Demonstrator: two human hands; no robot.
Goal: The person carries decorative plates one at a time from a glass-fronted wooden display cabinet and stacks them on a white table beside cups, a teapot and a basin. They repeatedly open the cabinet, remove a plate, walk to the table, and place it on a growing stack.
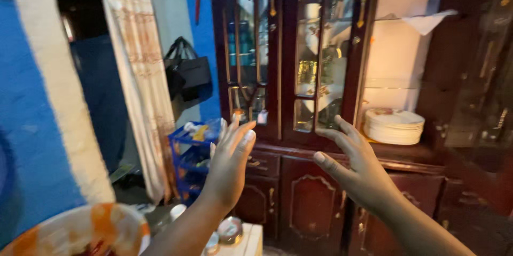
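Observation:
Both of my hands are raised in front of a dark wooden cabinet [315, 192] with glass doors. My left hand [231, 160] is empty, its fingers straight and held close together, palm turned right. My right hand [354, 166] is empty too, fingers spread, its fingertips close to the lower edge of a glass door [331, 53] that stands slightly ajar. A stack of white plates [393, 126] rests on the open shelf just right of my right hand.
A blue plastic rack [188, 160] with small items stands left of the cabinet, a black bag [187, 71] hanging above it. A cream curtain [138, 74] hangs at the left. An orange-and-white bowl [80, 232] shows at bottom left, jars [230, 230] below my hands.

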